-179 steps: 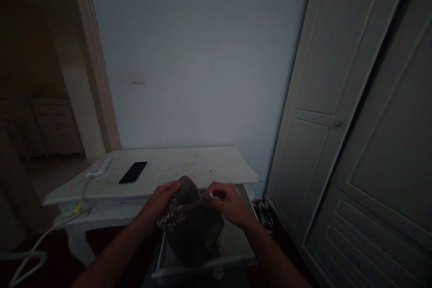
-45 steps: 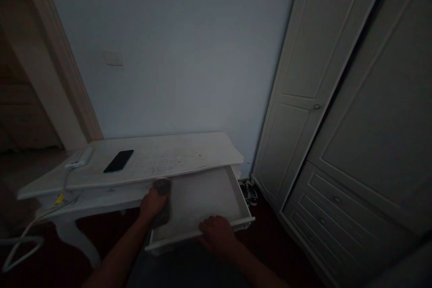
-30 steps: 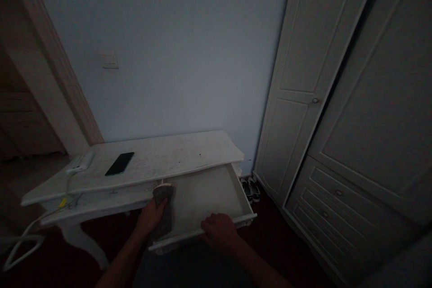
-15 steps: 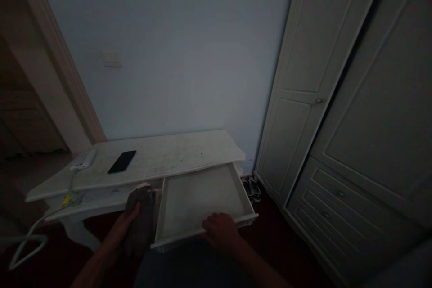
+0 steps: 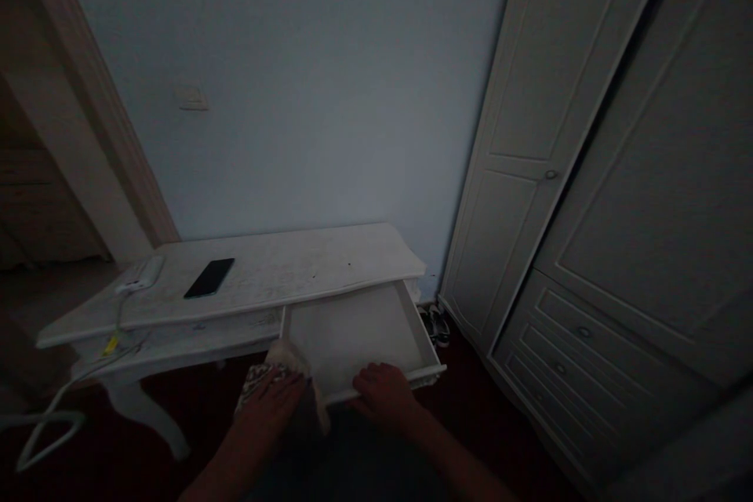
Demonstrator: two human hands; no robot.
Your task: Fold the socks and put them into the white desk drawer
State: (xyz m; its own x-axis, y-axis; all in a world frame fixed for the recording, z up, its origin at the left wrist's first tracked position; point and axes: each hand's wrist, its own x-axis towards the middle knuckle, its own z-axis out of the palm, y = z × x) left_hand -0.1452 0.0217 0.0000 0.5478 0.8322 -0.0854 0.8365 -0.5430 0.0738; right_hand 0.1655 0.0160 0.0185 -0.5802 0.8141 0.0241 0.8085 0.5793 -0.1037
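Observation:
My left hand (image 5: pixel 275 400) has its fingers over a bunched cloth (image 5: pixel 297 365), pale with a dark patterned part. The cloth lies over the left side and front left corner of a white pulled-out drawer (image 5: pixel 361 329). Fingers of my right hand (image 5: pixel 385 396) are hooked over the drawer's front edge, the thumb hidden outside it. No objects show on the drawer's bottom. It juts from the right half of a worn white table (image 5: pixel 318 259).
A dark phone (image 5: pixel 210 278) and a white power strip (image 5: pixel 141 273) with a hanging cord lie on the table's left. Shoes (image 5: pixel 434 324) stand on the dark red floor by the table's right end. A white wardrobe (image 5: pixel 511 196) fills the right side.
My left hand has moved right with the cloth, from beside the drawer onto its left front corner. A pale and patterned side of the cloth now shows. My right hand stays on the drawer.

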